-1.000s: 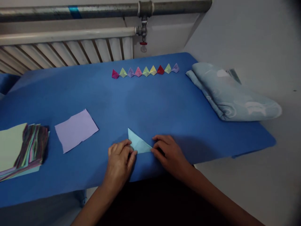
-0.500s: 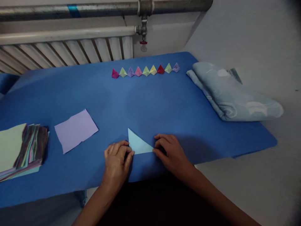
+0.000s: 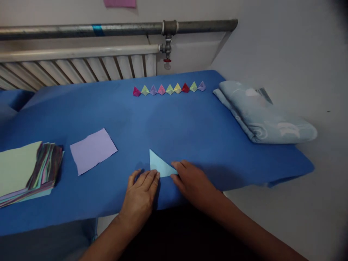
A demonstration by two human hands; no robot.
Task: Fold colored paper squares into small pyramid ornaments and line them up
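Observation:
A light blue sheet of paper [image 3: 160, 164], folded into a triangle, lies on the blue-covered table near the front edge. My left hand [image 3: 141, 192] rests on its lower left corner, fingers stretched out and pressing down on the paper. At the right corner my right hand [image 3: 191, 181] grips the paper, thumb below and fingers curled above. Its fingertips cover that tip of the triangle. Left of my hands lies a flat lilac sheet [image 3: 94, 151] with uneven edges.
A stack of coloured paper [image 3: 19, 168] sits at the far left. Several small folded paper pieces [image 3: 170, 89] form a row at the back. A folded grey-green blanket [image 3: 266, 116] lies at the right. Behind the table are a radiator [image 3: 108, 67] and a metal pipe [image 3: 130, 29].
My left hand has shifted right, from the paper's left corner onto its lower edge, with fingers flattened. My right fingers have closed further over the right tip. The view has tilted up slightly.

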